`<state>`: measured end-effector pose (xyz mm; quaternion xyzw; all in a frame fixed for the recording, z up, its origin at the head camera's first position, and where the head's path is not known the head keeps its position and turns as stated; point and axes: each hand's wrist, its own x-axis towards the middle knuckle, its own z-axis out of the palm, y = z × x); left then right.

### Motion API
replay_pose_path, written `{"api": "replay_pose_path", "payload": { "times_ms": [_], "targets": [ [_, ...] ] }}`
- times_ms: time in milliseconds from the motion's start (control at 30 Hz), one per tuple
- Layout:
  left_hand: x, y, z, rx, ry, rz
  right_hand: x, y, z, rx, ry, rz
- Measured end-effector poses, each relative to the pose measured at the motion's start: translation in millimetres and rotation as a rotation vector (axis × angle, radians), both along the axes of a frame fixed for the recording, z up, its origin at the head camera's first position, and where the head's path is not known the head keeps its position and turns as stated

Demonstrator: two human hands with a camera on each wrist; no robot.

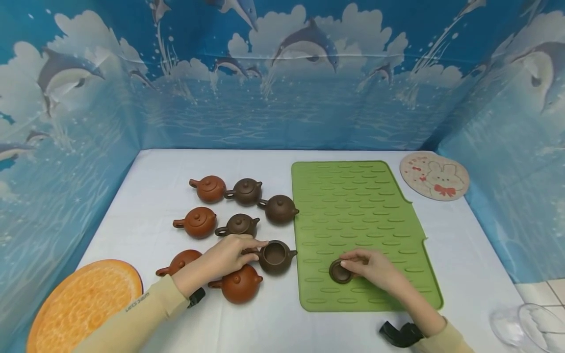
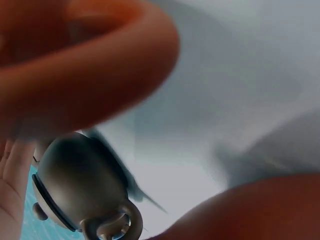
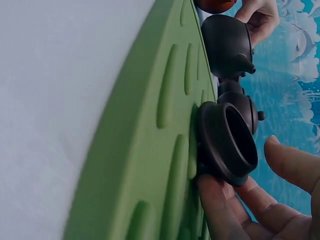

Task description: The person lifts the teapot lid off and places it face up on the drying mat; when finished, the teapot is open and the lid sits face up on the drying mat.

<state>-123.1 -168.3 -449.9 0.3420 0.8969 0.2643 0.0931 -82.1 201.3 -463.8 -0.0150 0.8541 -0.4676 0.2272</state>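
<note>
My left hand (image 1: 229, 255) pinches the handle of a dark brown teapot (image 1: 275, 264) without a lid, its round mouth facing up and its spout to the right. In the left wrist view, the palm edge (image 2: 12, 190) shows at the far left; the fingertips are hidden. A dark round lid (image 3: 227, 142) lies hollow side up on the green mat (image 1: 353, 230), a little tilted. At its edge is my right hand (image 1: 371, 267), fingers touching the lid's side close over the mat. The right thumb (image 3: 292, 160) stands slightly apart from the rim.
Several lidded teapots, reddish-brown (image 1: 240, 284) and dark brown (image 1: 280, 210), stand in rows left of the mat. An orange round mat (image 1: 88, 304) lies front left, a rabbit-print mat (image 1: 434, 176) back right. A clear glass container (image 1: 521, 323) is at the front right.
</note>
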Motion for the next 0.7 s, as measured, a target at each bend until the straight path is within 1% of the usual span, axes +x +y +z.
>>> {"api": "replay_pose_path", "payload": {
  "times_ms": [167, 267, 333, 433, 533, 633, 700],
  "targets": [
    [-0.6, 0.9, 8.3, -0.034, 0.0, 0.0, -6.4, 3.0, 4.7, 0.042, 0.013, 0.022],
    [-3.5, 0.3, 19.9, -0.033, 0.017, 0.011, -14.7, 5.1, 10.7, 0.073, 0.052, 0.051],
    [-8.5, -0.4, 31.3, -0.023, 0.029, 0.028, -23.6, 4.7, 17.5, 0.086, 0.092, 0.077],
    [-21.9, -1.3, 49.1, -0.015, 0.042, 0.068, -41.4, -1.6, 30.7, 0.088, 0.146, 0.115],
    [-40.8, -0.8, 63.6, -0.009, 0.03, 0.11, -62.7, -16.0, 44.7, 0.065, 0.189, 0.158],
    [-61.1, 0.7, 69.5, -0.021, 0.001, 0.154, -83.7, -36.8, 57.0, 0.052, 0.202, 0.187],
    [-73.6, 1.8, 68.0, -0.039, -0.014, 0.175, -95.8, -52.1, 63.4, 0.044, 0.205, 0.203]
  ]
}}
